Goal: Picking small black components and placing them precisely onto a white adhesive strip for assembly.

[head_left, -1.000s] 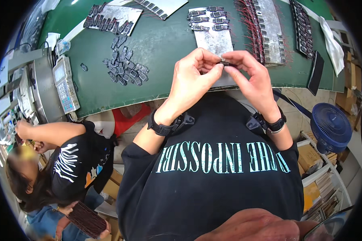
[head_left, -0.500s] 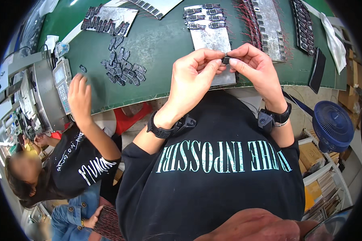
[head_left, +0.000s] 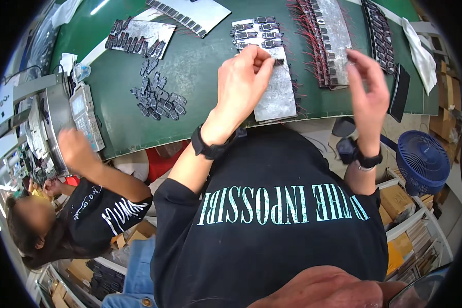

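Note:
My left hand (head_left: 244,84) pinches a small black speaker (head_left: 278,62) between thumb and fingertips. It hovers above the middle metal plate (head_left: 275,100), just in front of the speakers (head_left: 266,35) lying there in two columns. My right hand (head_left: 368,87) is raised away from it, thumb and index finger apart, with nothing visible between them. Nearest to that hand is a long metal plate (head_left: 339,38) edged with small black parts and red wires (head_left: 308,38).
Loose speakers (head_left: 159,97) lie heaped on the green table (head_left: 205,84). More plates (head_left: 156,32) stand behind. A black flat slab (head_left: 403,91) lies at the right edge, near a blue fan (head_left: 423,161). On the left, a co-worker's hand (head_left: 79,151) is beside a keypad device (head_left: 84,115).
My hands have parted: the right has let go and moved right, while the left keeps the speaker and has shifted slightly left. The co-worker's hand has drawn back from the table.

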### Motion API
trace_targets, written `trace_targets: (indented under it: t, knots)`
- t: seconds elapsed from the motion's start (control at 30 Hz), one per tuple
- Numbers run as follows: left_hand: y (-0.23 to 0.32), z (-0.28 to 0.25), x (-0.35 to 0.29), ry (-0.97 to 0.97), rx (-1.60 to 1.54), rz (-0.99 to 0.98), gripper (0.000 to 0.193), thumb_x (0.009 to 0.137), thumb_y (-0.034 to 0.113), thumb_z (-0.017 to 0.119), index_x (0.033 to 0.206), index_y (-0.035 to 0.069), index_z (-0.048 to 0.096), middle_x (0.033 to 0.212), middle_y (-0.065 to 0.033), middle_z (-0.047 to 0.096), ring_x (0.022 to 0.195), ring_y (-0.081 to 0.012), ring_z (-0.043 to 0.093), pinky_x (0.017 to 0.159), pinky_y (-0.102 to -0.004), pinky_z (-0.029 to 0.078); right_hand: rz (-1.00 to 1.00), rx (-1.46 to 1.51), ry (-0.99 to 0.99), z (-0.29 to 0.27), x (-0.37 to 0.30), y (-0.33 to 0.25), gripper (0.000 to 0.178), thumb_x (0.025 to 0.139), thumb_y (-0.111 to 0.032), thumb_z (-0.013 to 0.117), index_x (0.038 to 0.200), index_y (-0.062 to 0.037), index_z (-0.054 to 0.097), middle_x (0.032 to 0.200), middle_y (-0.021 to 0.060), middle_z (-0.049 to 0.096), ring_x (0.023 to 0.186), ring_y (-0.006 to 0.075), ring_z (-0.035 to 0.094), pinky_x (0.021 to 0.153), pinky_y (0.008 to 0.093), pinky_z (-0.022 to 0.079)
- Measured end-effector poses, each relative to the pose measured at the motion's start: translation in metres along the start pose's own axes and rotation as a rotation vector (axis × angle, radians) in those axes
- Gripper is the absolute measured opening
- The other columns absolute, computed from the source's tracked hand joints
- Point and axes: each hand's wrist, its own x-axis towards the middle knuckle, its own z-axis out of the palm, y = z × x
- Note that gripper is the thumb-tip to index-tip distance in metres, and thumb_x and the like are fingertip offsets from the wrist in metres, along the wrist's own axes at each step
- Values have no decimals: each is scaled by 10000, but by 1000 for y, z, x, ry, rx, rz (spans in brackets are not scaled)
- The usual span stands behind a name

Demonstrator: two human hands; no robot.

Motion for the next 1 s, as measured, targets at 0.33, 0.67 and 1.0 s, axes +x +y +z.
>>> trace_targets:
  t: [0.33, 0.67, 1.0]
  knots:
    - [-1, 6, -1, 194, 554, 337, 111, 887, 146, 675, 904, 59, 608, 797, -117, 663, 745, -321, 666, 635, -416, 538, -184, -434, -49, -19, 33, 62, 232, 956, -109, 617, 1168, -88, 709, 1106, 90, 665, 1022, 196, 633, 904, 285, 474]
    - [-13, -24, -28, 333, 518, 427, 106, 835, 134, 708, 903, 86, 642, 852, -70, 651, 802, -275, 636, 662, -375, 545, -23, -394, -257, -38, 57, 87, 176, 984, -98, 596, 1137, -16, 626, 1061, 56, 650, 977, 135, 606, 891, 260, 468]
    - [-53, -81, -91, 406, 917, 222, 161, 813, 144, 733, 942, 61, 684, 908, -46, 630, 899, -247, 584, 803, -384, 488, -46, -273, 12, -28, 32, 62, 180, 984, -104, 611, 1131, -1, 631, 1051, 31, 657, 974, 101, 601, 871, 254, 467]
